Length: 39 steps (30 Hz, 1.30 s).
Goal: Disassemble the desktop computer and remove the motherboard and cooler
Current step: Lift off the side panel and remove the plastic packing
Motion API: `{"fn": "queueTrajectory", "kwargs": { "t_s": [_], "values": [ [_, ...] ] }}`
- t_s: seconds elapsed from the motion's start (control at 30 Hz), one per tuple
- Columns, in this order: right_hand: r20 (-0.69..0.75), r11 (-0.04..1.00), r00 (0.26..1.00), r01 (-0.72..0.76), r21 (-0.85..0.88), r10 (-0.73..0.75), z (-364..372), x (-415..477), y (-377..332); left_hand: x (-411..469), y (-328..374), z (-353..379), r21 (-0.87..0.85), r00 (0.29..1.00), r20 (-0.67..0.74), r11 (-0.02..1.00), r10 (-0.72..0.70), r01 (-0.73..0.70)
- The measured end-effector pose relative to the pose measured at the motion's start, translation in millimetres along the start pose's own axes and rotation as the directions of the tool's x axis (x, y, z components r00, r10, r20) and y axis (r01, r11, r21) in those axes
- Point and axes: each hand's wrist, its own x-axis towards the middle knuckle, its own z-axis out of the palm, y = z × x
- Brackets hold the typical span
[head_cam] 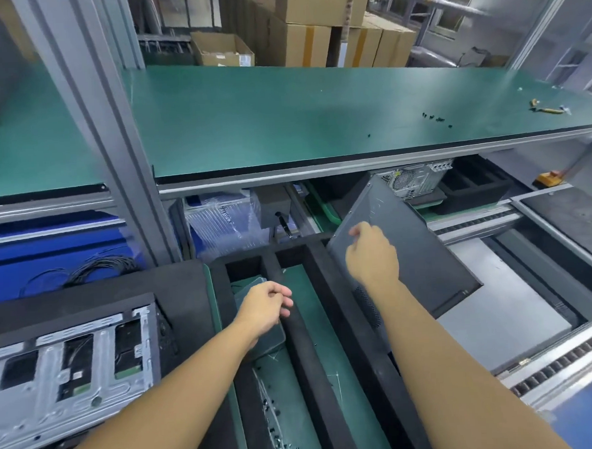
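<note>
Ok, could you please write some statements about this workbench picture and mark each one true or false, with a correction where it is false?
1. The right hand touches the dark side panel. True.
2. The dark side panel lies flat on the green shelf. False: it is tilted, below the shelf, beside the black foam tray.
3. On the green shelf lie small black screws. True.
4. The open chassis is to the right of both hands. False: it is to their left.
5. The left hand holds a screwdriver. False: no screwdriver shows in it.
</note>
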Motion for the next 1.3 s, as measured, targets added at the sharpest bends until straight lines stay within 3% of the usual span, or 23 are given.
{"fn": "queueTrajectory", "kwargs": {
  "t_s": [0.13,0.33,0.53,0.73,0.93,1.03,1.13,1.2,1.3],
  "values": [
    [0.155,0.954,0.987,-0.077,0.291,0.033,3.8,-35.0,-40.9,-26.3,-1.9,-28.2,-0.057,0.997,-0.053,0.997,0.057,-0.06],
    [0.241,0.892,0.966,-0.023,0.452,-0.097,18.9,-102.0,-114.2,-78.0,-14.5,-95.8,-0.072,0.97,-0.163,0.978,0.182,-0.196],
    [0.328,0.869,0.909,0.067,0.49,-0.255,46.7,-185.1,-194.7,-146.0,-62.4,-180.7,0.027,0.93,-0.233,0.957,0.286,-0.288],
    [0.412,0.872,0.841,0.134,0.47,-0.351,76.7,-264.6,-250.5,-216.7,-127.3,-262.7,0.325,0.924,-0.216,0.915,0.316,-0.237],
    [0.529,0.877,0.71,0.287,0.386,-0.465,98.7,-335.3,-278.5,-260.7,-188.5,-302.9,0.625,0.943,-0.093,0.756,0.32,-0.195],
    [0.634,0.861,0.598,0.442,0.25,-0.491,107.1,-358.1,-274.9,-267.3,-210.0,-303.0,0.749,0.915,-0.082,0.63,0.396,-0.205],
    [0.788,0.814,0.485,0.58,0.033,-0.378,116.2,-373.6,-259.8,-274.8,-219.3,-299.2,0.794,0.893,-0.105,0.577,0.438,-0.189],
    [0.793,0.79,0.499,0.612,-0.038,-0.349,124.7,-382.4,-247.2,-279.7,-222.3,-297.3,0.806,0.889,-0.098,0.56,0.447,-0.192],
    [0.71,0.761,0.567,0.645,-0.068,-0.417,139.2,-393.8,-235.2,-285.1,-221.6,-296.0,0.799,0.883,-0.125,0.574,0.452,-0.181]
  ]
}}
